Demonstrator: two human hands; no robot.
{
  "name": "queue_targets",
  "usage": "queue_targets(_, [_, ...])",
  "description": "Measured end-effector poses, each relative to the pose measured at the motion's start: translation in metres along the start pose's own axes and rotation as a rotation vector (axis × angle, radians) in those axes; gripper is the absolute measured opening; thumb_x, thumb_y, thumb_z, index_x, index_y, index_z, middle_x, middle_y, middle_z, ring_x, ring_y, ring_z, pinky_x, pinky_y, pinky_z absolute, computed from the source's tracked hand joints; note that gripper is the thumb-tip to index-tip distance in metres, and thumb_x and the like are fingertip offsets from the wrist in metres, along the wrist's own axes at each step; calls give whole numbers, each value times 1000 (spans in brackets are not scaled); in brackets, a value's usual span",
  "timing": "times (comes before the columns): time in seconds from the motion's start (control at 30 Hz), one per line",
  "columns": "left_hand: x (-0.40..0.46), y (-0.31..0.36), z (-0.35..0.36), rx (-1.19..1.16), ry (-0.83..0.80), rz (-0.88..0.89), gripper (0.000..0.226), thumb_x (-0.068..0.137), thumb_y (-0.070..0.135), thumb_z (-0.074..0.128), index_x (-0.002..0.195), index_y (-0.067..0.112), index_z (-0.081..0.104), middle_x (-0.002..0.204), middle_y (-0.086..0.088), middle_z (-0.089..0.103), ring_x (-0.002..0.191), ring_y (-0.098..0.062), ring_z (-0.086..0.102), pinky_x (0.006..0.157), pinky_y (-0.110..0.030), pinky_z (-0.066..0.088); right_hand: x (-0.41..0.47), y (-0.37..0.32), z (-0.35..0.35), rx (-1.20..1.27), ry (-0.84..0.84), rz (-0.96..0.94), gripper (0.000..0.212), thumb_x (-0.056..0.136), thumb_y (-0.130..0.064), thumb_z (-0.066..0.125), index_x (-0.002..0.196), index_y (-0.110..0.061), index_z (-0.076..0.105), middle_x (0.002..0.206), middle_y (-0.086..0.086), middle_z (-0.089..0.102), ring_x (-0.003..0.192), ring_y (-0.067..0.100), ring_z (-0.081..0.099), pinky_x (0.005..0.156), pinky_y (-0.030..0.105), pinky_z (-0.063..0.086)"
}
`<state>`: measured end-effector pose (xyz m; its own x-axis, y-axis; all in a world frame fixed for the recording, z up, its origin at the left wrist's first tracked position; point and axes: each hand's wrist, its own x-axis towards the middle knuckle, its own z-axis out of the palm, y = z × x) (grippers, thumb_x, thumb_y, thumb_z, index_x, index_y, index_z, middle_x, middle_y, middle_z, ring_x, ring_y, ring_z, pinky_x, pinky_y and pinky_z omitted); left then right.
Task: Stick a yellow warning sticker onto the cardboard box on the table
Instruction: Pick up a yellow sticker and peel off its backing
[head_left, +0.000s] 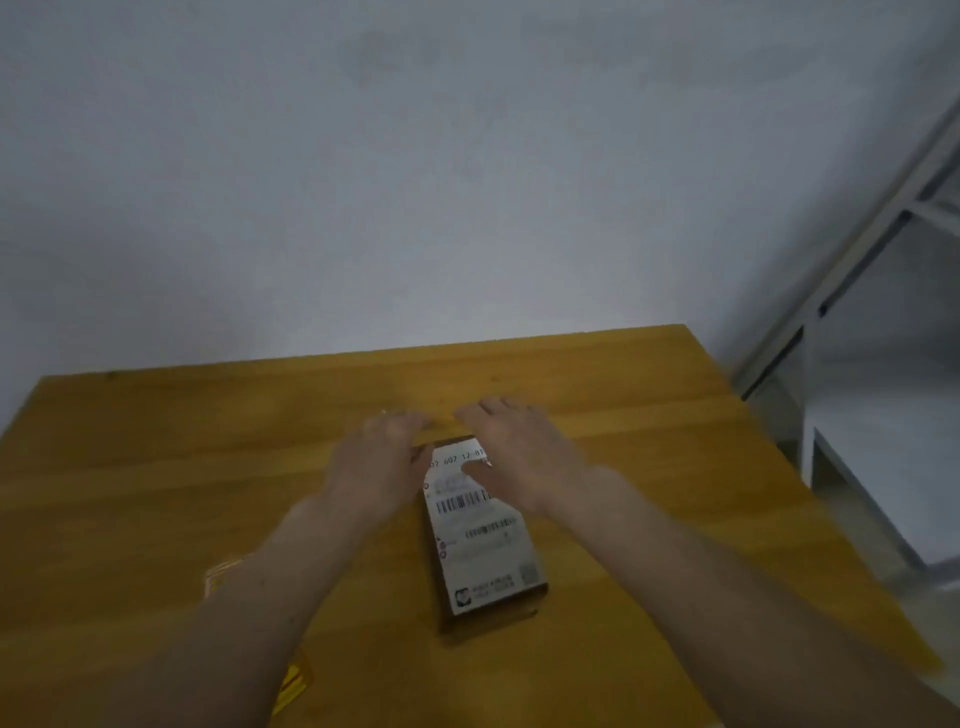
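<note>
A small cardboard box lies on the wooden table, its top covered by a white shipping label with barcodes. My left hand hovers at the box's far left corner, fingers spread, blurred by motion. My right hand is over the box's far right end, fingers apart, thumb on the label. Neither hand holds anything that I can see. Yellow stickers lie near the table's front edge, mostly hidden under my left forearm; another yellow piece peeks out beside that arm.
A plain grey wall stands behind the table. At the right, a grey metal frame leans beside a white shelf unit. The table's right edge runs diagonally toward the front.
</note>
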<state>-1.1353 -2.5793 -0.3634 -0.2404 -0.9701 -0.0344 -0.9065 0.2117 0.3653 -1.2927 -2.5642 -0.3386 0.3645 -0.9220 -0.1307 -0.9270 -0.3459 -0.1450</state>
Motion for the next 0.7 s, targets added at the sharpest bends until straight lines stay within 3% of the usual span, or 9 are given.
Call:
queue_targets(0.23, [6, -38, 65, 78, 212, -136, 31, 94, 26, 49, 123, 21, 58, 127, -4, 62, 115, -29, 56, 89, -39, 48, 23, -5, 72, -74, 138, -297, 43, 91, -31, 54, 130, -13, 46, 130, 7, 52, 123, 27, 43, 100, 38, 36])
queue_targets(0.37, [-32, -54, 91, 171, 257, -142, 28, 92, 23, 51, 119, 20, 58, 118, -8, 65, 105, -33, 60, 76, -38, 48, 15, -29, 93, -157, 206, -405, 42, 92, -29, 49, 131, -14, 46, 134, 7, 50, 125, 27, 42, 104, 37, 34])
queue_targets(0.47, [-85, -64, 108, 230, 279, -197, 32, 91, 24, 52, 122, 22, 58, 122, -7, 64, 110, -34, 59, 79, -39, 46, -16, -56, 108, -212, 259, -461, 42, 94, -33, 48, 130, -12, 48, 134, 8, 51, 127, 28, 42, 107, 38, 33])
queue_targets(0.7, [-201, -92, 132, 183, 203, -367, 32, 91, 24, 52, 122, 21, 59, 128, -8, 60, 117, -31, 55, 87, -39, 45, -64, -121, 194, -118, -6, -445, 44, 92, -30, 51, 131, -10, 44, 136, 12, 49, 128, 30, 43, 102, 40, 35])
